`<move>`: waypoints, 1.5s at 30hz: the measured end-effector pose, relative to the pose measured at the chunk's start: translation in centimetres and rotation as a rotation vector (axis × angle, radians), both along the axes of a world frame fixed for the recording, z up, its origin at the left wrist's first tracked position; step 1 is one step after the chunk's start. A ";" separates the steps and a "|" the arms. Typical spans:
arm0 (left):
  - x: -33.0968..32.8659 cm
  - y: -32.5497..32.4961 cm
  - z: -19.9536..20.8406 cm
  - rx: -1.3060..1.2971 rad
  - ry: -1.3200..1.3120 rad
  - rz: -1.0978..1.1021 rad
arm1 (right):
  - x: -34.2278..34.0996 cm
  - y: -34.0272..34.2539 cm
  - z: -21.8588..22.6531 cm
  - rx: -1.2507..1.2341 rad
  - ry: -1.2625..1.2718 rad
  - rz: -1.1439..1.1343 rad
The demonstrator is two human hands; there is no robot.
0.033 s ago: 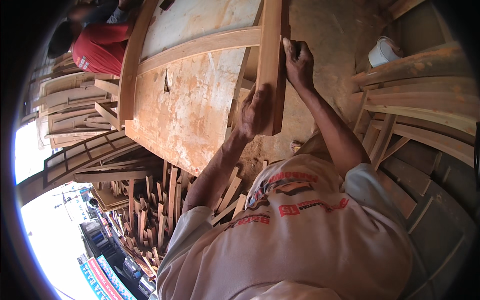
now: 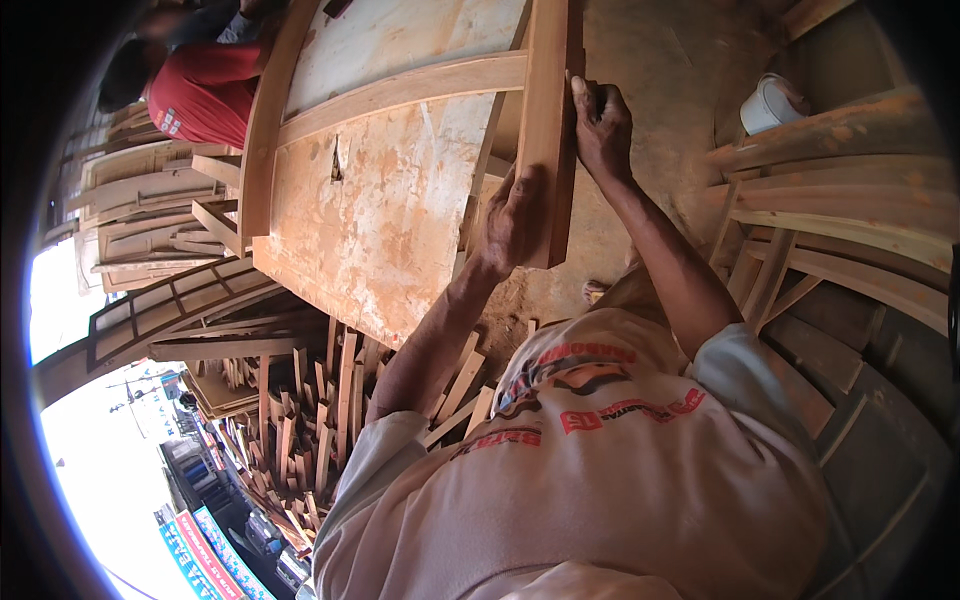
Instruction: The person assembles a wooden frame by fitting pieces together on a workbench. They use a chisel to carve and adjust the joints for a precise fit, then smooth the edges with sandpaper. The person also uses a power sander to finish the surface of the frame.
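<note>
A wooden frame lies over a worn, stained worktable (image 2: 370,220). Its near-right side is a thick wooden beam (image 2: 546,130), joined by a crossbar (image 2: 410,90) to another long beam (image 2: 265,150) on the left. My left hand (image 2: 512,215) wraps around the thick beam close to its near end, thumb lying on the upper face and fingers hidden behind. Farther along, on the beam's right side, my right hand (image 2: 603,122) is closed against it with curled fingers and the thumb pressed to the wood.
A person in a red shirt (image 2: 205,90) bends at the far left. Wooden panels (image 2: 150,200) stack behind them. Many offcuts (image 2: 320,410) stand below the table. On the right are leaning boards (image 2: 840,195) and a white bucket (image 2: 768,105).
</note>
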State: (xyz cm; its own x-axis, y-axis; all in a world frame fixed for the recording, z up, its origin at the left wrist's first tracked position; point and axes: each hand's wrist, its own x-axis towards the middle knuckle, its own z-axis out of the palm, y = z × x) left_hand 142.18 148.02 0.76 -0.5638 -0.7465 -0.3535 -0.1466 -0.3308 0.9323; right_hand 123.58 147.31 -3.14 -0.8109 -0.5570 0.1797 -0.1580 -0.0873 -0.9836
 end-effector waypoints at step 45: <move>-0.1 0.8 1.3 0.017 -0.064 0.051 | 9.1 8.5 -4.3 0.023 -0.207 0.093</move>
